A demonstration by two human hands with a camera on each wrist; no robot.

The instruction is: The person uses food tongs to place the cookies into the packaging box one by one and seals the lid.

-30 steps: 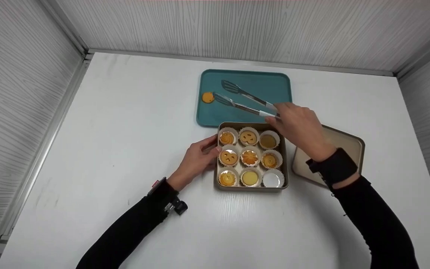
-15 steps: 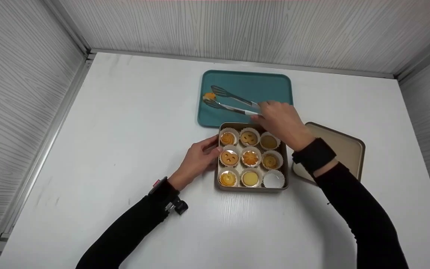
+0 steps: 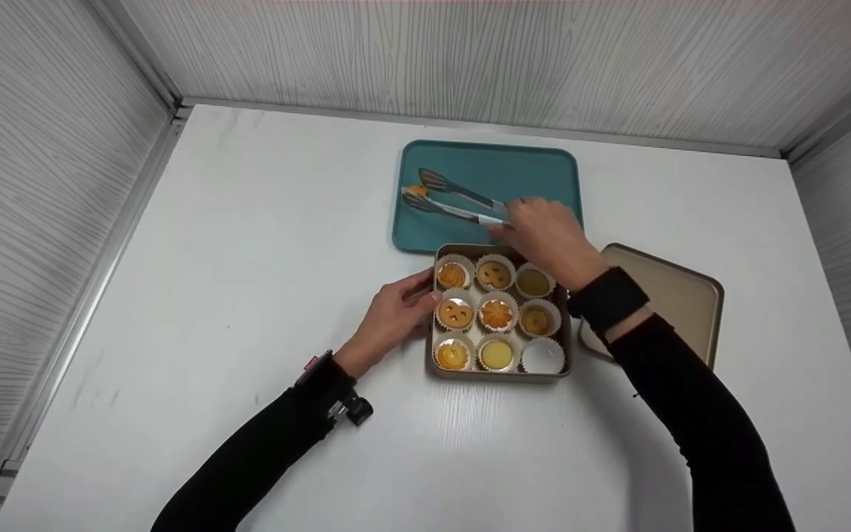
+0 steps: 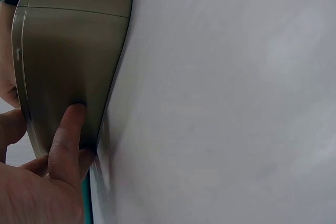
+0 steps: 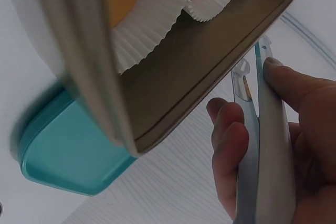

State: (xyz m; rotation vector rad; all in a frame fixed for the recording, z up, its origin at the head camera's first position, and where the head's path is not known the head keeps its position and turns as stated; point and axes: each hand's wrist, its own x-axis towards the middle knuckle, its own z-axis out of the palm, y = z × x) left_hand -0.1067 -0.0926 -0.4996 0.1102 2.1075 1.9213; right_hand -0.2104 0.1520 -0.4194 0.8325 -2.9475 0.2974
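My right hand point(image 3: 547, 233) grips a pair of metal tongs point(image 3: 462, 214) by its handles, thumb and fingers on opposite sides in the right wrist view. Above the teal tray point(image 3: 499, 166), the slotted tips stand on either side of an orange-brown cookie point(image 3: 419, 191), partly covering it; firm contact is hard to tell. My left hand point(image 3: 394, 318) holds the left side of a gold cookie tin point(image 3: 499, 375), thumb at the rim and fingers against the outer wall point(image 4: 79, 66). Cookies such as the flower-shaped one point(image 3: 496, 314) sit in paper cups; the front-right paper cup point(image 3: 542, 357) is empty.
A gold tin lid point(image 3: 673, 303) lies to the tin's right, partly under the right forearm. The tray lies directly behind the tin. Grey wood-patterned panels point(image 3: 470, 59) stand along the white table's point(image 3: 285, 192) back and sides.
My right hand has moved left with the tongs, bringing the tips from above and right of the cookie to around it. The gap between the tips is slightly narrower. My left hand stays put.
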